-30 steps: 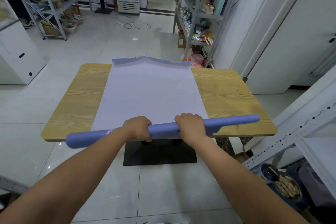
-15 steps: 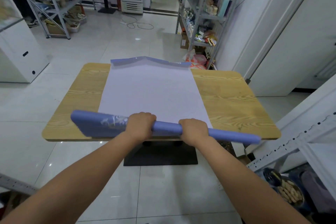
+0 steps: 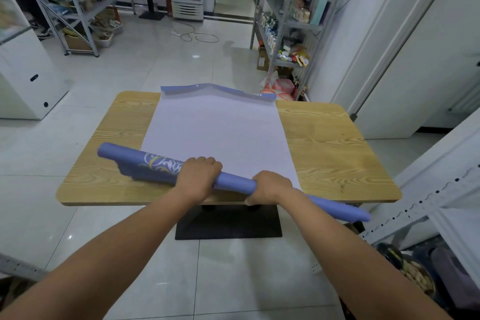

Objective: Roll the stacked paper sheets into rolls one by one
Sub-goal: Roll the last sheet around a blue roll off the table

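Observation:
A long blue-violet paper roll (image 3: 235, 182) with a white floral print near its left part lies slanted over the near edge of the wooden table (image 3: 335, 150). Its left end is raised over the table and its right end points down past the front right edge. My left hand (image 3: 198, 176) grips the roll near its middle. My right hand (image 3: 271, 187) grips it just to the right. Behind the roll, the pale stacked paper sheets (image 3: 218, 132) lie flat down the table's middle, their far edge curled up blue.
A black table base (image 3: 228, 223) stands on the tiled floor below my hands. A metal shelf unit (image 3: 288, 21) is behind the table to the right, a white cabinet (image 3: 23, 78) at the left, and a white rack (image 3: 441, 189) with a bowl of snacks (image 3: 413, 273) at the near right.
The roll has tilted: its left end rose and swung further over the table while its right end dropped below the table edge. Both hands kept their grip and shifted slightly forward.

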